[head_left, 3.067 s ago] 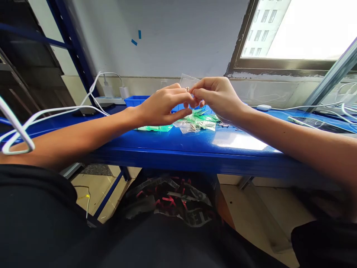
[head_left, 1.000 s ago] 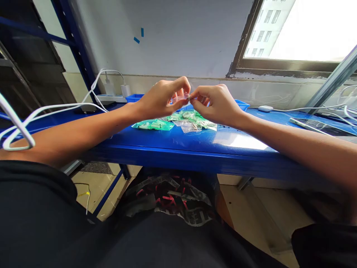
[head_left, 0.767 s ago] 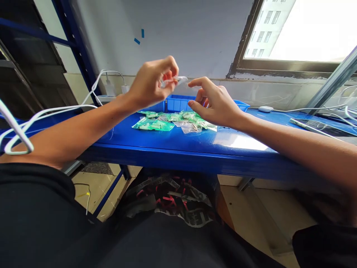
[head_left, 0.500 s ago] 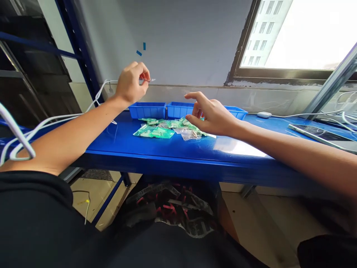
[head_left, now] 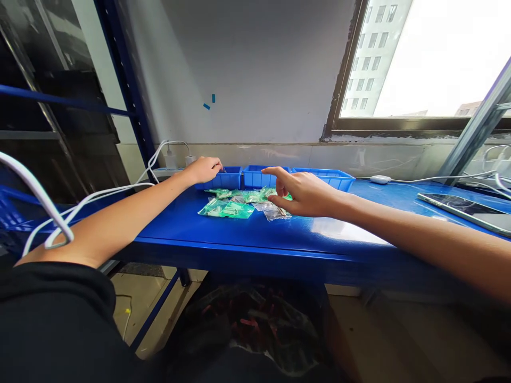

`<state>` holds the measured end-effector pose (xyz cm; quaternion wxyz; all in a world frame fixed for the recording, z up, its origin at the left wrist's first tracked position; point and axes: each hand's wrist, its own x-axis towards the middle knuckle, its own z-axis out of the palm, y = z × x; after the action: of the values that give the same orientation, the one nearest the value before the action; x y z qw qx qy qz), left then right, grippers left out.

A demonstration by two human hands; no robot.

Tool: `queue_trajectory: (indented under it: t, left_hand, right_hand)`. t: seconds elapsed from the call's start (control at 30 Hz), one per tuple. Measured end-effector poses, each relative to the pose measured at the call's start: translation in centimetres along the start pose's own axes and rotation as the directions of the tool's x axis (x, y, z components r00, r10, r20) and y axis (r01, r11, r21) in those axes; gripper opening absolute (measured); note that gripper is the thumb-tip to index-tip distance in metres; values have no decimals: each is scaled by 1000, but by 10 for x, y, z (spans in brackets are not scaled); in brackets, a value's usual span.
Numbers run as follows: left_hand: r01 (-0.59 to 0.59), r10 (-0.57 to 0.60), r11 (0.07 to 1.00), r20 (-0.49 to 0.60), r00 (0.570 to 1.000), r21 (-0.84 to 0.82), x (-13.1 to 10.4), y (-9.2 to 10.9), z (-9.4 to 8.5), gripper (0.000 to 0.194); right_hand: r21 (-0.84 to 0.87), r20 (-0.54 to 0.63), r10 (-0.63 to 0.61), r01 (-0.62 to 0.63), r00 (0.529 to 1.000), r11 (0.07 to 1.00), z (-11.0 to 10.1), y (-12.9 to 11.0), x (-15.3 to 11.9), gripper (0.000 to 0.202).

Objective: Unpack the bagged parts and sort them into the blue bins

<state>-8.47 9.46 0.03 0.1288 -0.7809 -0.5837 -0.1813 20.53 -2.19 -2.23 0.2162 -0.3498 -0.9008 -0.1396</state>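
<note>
My left hand (head_left: 204,169) reaches over the left blue bin (head_left: 219,180), its fingers closed together at the rim. A small clear sliver shows by the fingertips; what it is I cannot make out. My right hand (head_left: 305,192) hovers palm-down above the pile, index finger stretched and thumb apart, holding nothing. Below it lie small plastic bags: a green one (head_left: 227,208) at the front left, a clear one (head_left: 275,211) beside it, and more green bags (head_left: 255,196) behind. The middle bin (head_left: 255,178) and the right bin (head_left: 331,178) stand in a row, partly behind my right hand.
A blue tabletop (head_left: 239,234) bears everything. To the right are a phone (head_left: 467,210) and a white cabled device (head_left: 380,179). White cables (head_left: 91,199) run along the left, close to my left arm. A blue rack post (head_left: 128,80) and a metal strut (head_left: 475,127) rise at the sides.
My left hand has come down from in front of the wall to the left bin. My right hand keeps its pose over the bags. The whole view has shifted upward.
</note>
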Motion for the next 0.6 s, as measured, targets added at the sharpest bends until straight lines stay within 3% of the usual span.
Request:
queue_trajectory:
  t: [0.2, 0.37, 0.5, 0.6]
  left_hand:
    - [49, -48, 999, 122, 991, -4, 2, 3, -2, 36]
    - [-34, 33, 999, 32, 999, 29, -4, 19, -14, 36]
    - [-183, 184, 982, -12, 983, 42, -22, 49, -36, 38]
    - [-307, 309, 951, 102, 946, -30, -48, 74, -68, 40]
  right_hand:
    - [-24, 112, -67, 70, 991, 997, 6, 3, 0, 54]
    - [-17, 129, -149, 152, 980, 988, 12, 7, -2, 39]
    - [-11, 112, -189, 191, 976, 982, 15, 10, -6, 35]
    - [-2, 132, -189, 191, 973, 982, 13, 10, -6, 35]
